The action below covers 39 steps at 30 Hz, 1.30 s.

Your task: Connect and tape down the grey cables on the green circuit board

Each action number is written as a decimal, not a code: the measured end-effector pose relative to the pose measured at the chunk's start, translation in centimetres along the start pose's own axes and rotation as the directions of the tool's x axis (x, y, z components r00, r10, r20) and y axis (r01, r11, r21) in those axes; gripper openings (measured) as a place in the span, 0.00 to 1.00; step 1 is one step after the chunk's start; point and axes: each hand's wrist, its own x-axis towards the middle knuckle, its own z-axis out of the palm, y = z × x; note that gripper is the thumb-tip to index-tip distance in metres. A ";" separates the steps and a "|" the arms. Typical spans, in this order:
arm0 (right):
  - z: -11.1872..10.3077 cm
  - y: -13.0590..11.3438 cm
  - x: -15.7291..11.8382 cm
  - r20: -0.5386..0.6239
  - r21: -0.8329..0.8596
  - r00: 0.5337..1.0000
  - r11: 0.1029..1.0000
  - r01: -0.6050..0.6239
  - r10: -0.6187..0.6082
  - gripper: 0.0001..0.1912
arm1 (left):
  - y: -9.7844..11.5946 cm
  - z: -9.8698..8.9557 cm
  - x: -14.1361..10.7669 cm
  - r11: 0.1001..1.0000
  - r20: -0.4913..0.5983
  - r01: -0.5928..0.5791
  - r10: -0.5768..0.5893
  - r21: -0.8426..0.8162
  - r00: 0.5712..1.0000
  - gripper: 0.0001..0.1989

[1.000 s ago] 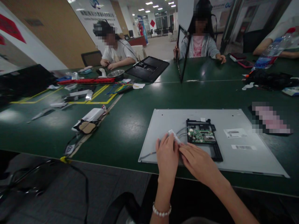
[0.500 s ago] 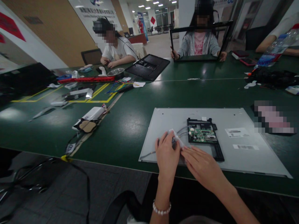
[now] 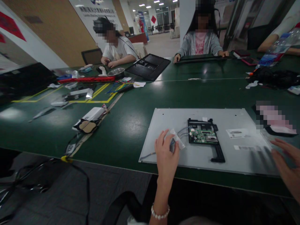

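Observation:
A flat grey display panel [image 3: 173, 117] lies back side up on the table in front of me. Left of its middle, my left hand [image 3: 166, 153] has its thumb and fingers curled round a translucent strip of tape [image 3: 180, 143] by the grey cables [image 3: 184, 130]. These cables run to a green circuit board [image 3: 202, 136] seated in a black plastic bracket [image 3: 219, 153]. My right hand [image 3: 287, 162], partly cut off by the frame, hovers near the panel's right end with fingers outstretched and nothing in them.
Past the panel's right corner lies a phone-like pink item [image 3: 276, 117], blurred out. A wrapped battery pack [image 3: 90, 120] with a cable sits to the left. Across the table, one person holds a dark frame [image 3: 201, 59]; another sits near a black panel [image 3: 150, 67].
My right hand has left the tape and swung right to the panel's far end. My left hand stays at the tape. The person opposite has lowered the dark frame toward the table.

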 end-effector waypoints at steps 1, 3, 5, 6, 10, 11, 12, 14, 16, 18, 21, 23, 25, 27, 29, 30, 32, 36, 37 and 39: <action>0.1 0.9 -0.1 0.028 -0.003 0.999 0.999 -0.039 0.040 0.24 | -0.1 0.0 0.0 1.000 -0.017 -0.006 0.005 -0.011 1.000 0.10; 0.5 2.0 -0.4 0.097 0.019 0.988 0.992 -0.125 0.123 0.25 | -0.1 0.0 -0.1 0.999 -0.046 -0.015 0.013 -0.029 0.999 0.10; 0.7 2.4 -0.6 0.157 0.037 0.969 0.980 -0.196 0.188 0.26 | 0.0 -0.2 -0.1 0.999 -0.061 -0.016 0.014 -0.044 0.998 0.10; 0.8 2.3 -0.7 0.170 0.040 0.963 0.974 -0.221 0.211 0.27 | 0.0 -0.3 -0.1 0.999 -0.061 -0.015 0.012 -0.050 0.998 0.10; 1.0 1.5 -0.8 0.170 0.050 0.955 0.966 -0.254 0.242 0.27 | 0.1 -0.6 0.0 0.998 -0.048 0.007 -0.010 -0.062 0.999 0.10; 0.9 1.3 -0.8 0.167 0.064 0.954 0.962 -0.264 0.251 0.26 | 0.1 -0.6 0.0 0.998 -0.050 0.013 -0.016 -0.064 0.999 0.11; 0.9 1.1 -0.8 0.164 0.077 0.953 0.960 -0.271 0.256 0.25 | 0.1 -0.7 0.0 0.998 -0.055 0.018 -0.022 -0.066 0.998 0.11; 0.8 0.8 -0.8 0.155 0.094 0.953 0.956 -0.276 0.260 0.24 | 0.1 -0.7 0.0 0.997 -0.061 0.023 -0.027 -0.071 0.998 0.11; 0.6 0.4 -0.8 0.147 0.090 0.951 0.954 -0.286 0.271 0.23 | 0.0 -0.7 0.0 0.997 -0.075 0.016 -0.022 -0.069 0.997 0.11; 0.6 -0.1 -0.6 0.151 0.095 0.945 0.947 -0.307 0.291 0.22 | 0.0 -0.6 -0.1 0.998 -0.097 -0.002 -0.003 -0.056 0.995 0.11; 0.7 -0.7 -0.6 0.170 0.139 0.949 0.946 -0.292 0.267 0.21 | 0.0 -0.5 -0.2 0.999 -0.128 -0.031 0.027 -0.032 0.991 0.11; 0.9 -1.1 -0.7 0.179 0.159 0.957 0.953 -0.259 0.230 0.22 | 0.1 -0.5 -0.3 0.999 -0.135 -0.039 0.036 -0.024 0.990 0.11; 1.1 -1.2 -0.9 0.188 0.172 0.963 0.959 -0.226 0.193 0.22 | 0.3 -0.4 -0.3 0.999 -0.142 -0.045 0.042 -0.018 0.989 0.10; 1.3 -1.1 -0.9 0.200 0.195 0.968 0.961 -0.194 0.155 0.21 | 0.3 -0.4 -0.3 0.998 -0.149 -0.056 0.053 -0.013 0.987 0.10; 1.5 -0.6 -0.5 0.237 0.224 0.966 0.962 -0.155 0.100 0.21 | 0.4 -0.3 -0.3 0.998 -0.156 -0.069 0.067 -0.004 0.986 0.10; 1.6 -0.3 -0.1 0.259 0.229 0.963 0.964 -0.136 0.075 0.21 | 0.4 -0.3 -0.2 0.997 -0.155 -0.074 0.073 0.000 0.985 0.10; 2.1 0.3 1.0 0.307 0.222 0.951 0.969 -0.111 0.039 0.22 | 0.3 -0.3 -0.3 0.997 -0.152 -0.078 0.078 0.006 0.985 0.10; 3.3 0.6 2.8 0.441 0.387 0.897 0.901 -0.195 0.005 0.30 | 0.2 -0.1 -0.4 0.997 -0.147 -0.077 0.077 0.005 0.986 0.10; 3.5 0.4 3.0 0.468 0.437 0.884 0.870 -0.228 -0.003 0.32 | 0.3 0.0 -0.4 0.997 -0.147 -0.073 0.072 0.003 0.986 0.10; 3.7 -0.2 3.0 0.496 0.507 0.869 0.815 -0.280 -0.009 0.33 | 0.3 0.0 -0.5 0.998 -0.144 -0.057 0.056 -0.005 0.988 0.11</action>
